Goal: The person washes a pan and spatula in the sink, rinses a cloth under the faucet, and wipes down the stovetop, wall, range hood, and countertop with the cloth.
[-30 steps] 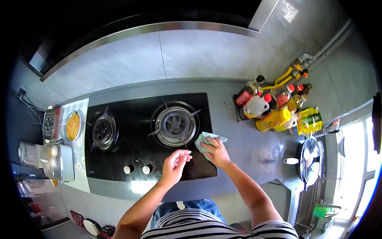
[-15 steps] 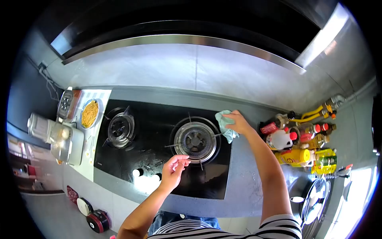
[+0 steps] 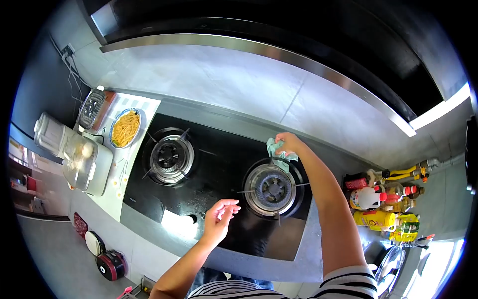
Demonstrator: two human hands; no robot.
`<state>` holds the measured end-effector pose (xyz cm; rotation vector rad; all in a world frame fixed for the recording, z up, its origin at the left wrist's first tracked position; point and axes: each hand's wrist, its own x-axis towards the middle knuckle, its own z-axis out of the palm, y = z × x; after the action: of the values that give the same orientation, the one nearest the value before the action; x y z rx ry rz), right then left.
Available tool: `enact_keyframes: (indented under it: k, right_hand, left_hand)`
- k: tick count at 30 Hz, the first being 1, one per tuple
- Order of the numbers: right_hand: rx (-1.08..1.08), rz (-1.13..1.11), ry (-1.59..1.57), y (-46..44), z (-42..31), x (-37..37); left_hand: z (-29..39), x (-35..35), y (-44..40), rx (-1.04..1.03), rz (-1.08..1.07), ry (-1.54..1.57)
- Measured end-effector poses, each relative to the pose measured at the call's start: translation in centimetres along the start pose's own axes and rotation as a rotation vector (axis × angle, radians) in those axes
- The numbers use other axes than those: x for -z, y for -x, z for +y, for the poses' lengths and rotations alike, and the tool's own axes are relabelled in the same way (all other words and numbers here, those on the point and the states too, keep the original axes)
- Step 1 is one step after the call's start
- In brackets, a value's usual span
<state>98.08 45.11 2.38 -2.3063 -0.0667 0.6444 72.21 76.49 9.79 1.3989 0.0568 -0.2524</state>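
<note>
My right hand (image 3: 289, 144) grips a pale green-blue cloth (image 3: 272, 146) at the back edge of the black glass gas hob (image 3: 214, 149). The bunched cloth lies just behind the right burner (image 3: 273, 191), its lower end close to the burner's outer ring. Above the front of the hob hovers my left hand (image 3: 218, 219), empty, its fingers loosely bent and the thumb apart from them. Left of it is the other burner (image 3: 172, 156) with its metal supports. Wet-looking spots mark the glass between the burners.
On the left counter are a plate of yellow strips of food (image 3: 125, 128), a clear-lidded appliance (image 3: 84, 167) and a brown-sided container (image 3: 96, 110). Several bottles (image 3: 376, 219) crowd the right side. A range hood (image 3: 259, 47) overhangs the back.
My right hand has taken the cloth from the hob's right edge leftward to its back edge, behind the right burner. The camera view has turned; my left hand stays over the hob's front.
</note>
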Motion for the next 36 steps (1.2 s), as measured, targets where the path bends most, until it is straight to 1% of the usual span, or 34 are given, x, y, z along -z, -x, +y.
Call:
enact_keyframes:
  k: [4,7,10,11,14,16,17,18,19,21,23,24,26,27,30,31,32,34,36]
  right_hand:
    - [-0.023,-0.12,0.075,-3.9,-5.8,-1.8]
    - [-0.008,-0.187,0.245,-7.0,-9.6,-4.3]
    - [0.08,-0.16,0.391,-8.6,-12.6,-7.0]
    - [0.236,-0.097,0.505,-8.5,-13.2,-7.7]
    - [0.24,-0.061,0.588,-7.3,-14.9,-10.0]
    - [0.307,-0.051,0.57,-5.7,-15.7,-12.2]
    - [0.242,-0.09,0.589,-4.8,-16.4,-13.3]
    - [0.228,-0.127,0.592,-3.3,-17.5,-14.3]
    - [0.263,-0.134,0.603,-2.0,-18.1,-15.6]
    - [0.24,-0.126,0.596,0.9,-19.6,-18.5]
    - [0.225,-0.174,0.664,3.4,-21.1,-21.1]
    - [0.229,-0.214,0.645,4.9,-21.6,-21.9]
    - [0.226,-0.105,0.508,7.1,-21.1,-23.9]
    - [0.223,-0.08,0.493,7.6,-21.1,-23.8]
    - [-0.16,0.174,0.595,3.8,-20.7,-22.8]
    - [-0.205,0.312,0.545,1.8,-20.0,-21.7]
    - [-0.244,0.453,0.491,-0.5,-19.1,-20.3]
    - [-0.125,0.65,0.293,-3.7,-17.9,-18.3]
    - [-0.016,0.654,0.274,-6.7,-18.8,-17.7]
  left_hand:
    - [0.6,3.9,-0.4,0.011,0.031,0.0]
    - [0.6,6.9,-0.9,0.005,0.05,0.023]
    - [0.6,9.2,-1.3,0.008,0.057,0.046]
    - [0.5,10.0,-1.5,0.011,0.054,0.047]
    - [0.5,11.9,-1.6,0.021,0.034,0.059]
    - [0.8,12.8,-1.6,0.03,0.022,0.061]
    - [0.9,13.2,-1.6,0.027,0.009,0.07]
    - [1.0,13.5,-1.5,0.024,-0.007,0.079]
    - [1.2,13.8,-1.4,0.02,-0.023,0.087]
    - [1.7,14.3,-1.3,0.017,-0.055,0.102]
    - [2.2,14.9,-1.0,0.052,-0.084,0.122]
    - [2.3,15.1,-0.8,0.024,-0.095,0.132]
    - [2.5,15.3,-0.9,-0.041,-0.116,0.154]
    - [3.0,15.5,-0.7,-0.024,-0.128,0.161]
    - [2.6,16.1,-0.6,-0.048,-0.173,0.147]
    - [2.7,16.3,-0.5,0.008,-0.183,0.112]
    - [3.0,16.5,-0.6,-0.001,-0.186,0.111]
    - [3.4,16.7,-0.8,-0.022,-0.182,0.108]
    - [3.2,17.2,-1.0,-0.006,-0.16,0.107]
